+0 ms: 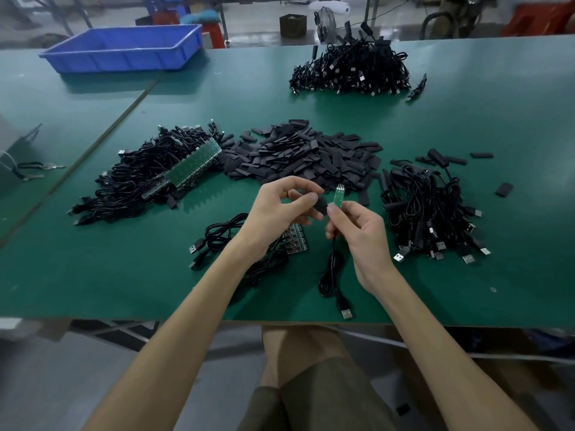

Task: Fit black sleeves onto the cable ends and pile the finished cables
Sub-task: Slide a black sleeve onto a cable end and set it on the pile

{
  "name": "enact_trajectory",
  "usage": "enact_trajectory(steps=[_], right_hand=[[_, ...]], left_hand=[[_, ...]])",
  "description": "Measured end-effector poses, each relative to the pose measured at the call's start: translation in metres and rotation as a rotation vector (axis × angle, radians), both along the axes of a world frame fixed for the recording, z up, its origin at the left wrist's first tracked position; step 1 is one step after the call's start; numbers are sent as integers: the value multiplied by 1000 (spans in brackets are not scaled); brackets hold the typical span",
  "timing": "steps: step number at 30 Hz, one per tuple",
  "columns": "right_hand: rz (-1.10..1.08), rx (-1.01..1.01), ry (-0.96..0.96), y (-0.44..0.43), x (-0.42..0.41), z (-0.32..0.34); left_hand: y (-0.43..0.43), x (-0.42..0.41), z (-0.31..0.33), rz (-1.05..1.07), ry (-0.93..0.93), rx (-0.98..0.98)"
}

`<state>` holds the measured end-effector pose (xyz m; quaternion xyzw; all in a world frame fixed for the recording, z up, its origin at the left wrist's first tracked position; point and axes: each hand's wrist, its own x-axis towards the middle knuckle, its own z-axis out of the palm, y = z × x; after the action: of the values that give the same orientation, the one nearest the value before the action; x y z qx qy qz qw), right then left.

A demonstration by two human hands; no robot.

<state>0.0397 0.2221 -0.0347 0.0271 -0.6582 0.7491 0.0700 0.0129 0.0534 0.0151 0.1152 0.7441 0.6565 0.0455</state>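
Black sleeve point(320, 204) pinched in left grip point(280, 206) at frame centre, just beside green cable end point(338, 196) pinched in right grip point(361, 225); seemingly not yet slid on. Finished cables point(435, 219) heaped at right; unsleeved bundle point(149, 181) left undone at left.

Operator: left hand point(280, 208) and right hand point(362, 231) bare; both forearms point(199, 309) bare to the frame edge. Worn: olive-brown fabric shorts point(326, 405), loose and creased, hem at the bare knee point(291, 346).
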Motion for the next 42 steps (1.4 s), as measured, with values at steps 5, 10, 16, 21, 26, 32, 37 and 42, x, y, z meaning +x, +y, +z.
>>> enact_trajectory(steps=[5,10,16,21,26,32,37,42], right_hand=[[-18,5,-15,0,-1,-1],[-11,35,-4,-1,-1,-1],[41,6,-7,-1,0,0],[75,14,-2,-1,1,1],[91,28,-4,0,0,0],[110,56,13,-2,0,0],[97,59,34,-2,0,0],[66,76,34,-1,1,1]], left_hand=[[-8,-3,4,-67,348,-597],[-9,-2,3,-79,505,-765],[-13,-3,-5,-22,481,-635],[-12,0,-5,-45,450,-610],[-9,2,-5,-43,389,-513],[-10,4,-9,-31,405,-530],[-13,3,-12,24,458,-507],[-15,2,-15,75,372,-355]])
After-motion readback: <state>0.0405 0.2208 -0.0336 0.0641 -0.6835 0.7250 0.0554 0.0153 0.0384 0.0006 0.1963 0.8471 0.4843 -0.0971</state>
